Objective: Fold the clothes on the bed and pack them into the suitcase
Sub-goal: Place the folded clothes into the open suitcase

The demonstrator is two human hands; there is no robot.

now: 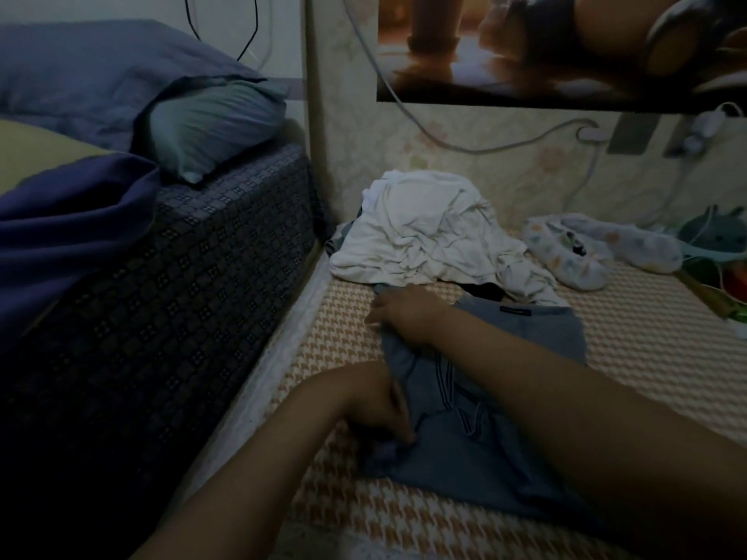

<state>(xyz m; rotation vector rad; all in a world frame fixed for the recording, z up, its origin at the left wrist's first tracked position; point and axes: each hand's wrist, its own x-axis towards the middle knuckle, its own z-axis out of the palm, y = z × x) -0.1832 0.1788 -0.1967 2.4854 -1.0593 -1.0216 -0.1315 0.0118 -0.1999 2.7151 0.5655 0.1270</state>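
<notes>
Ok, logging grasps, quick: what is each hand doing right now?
Left hand: pinches the blue garment at its near edge.
Right hand: on the garment's far corner; gripping or pressing cannot be told.
</notes>
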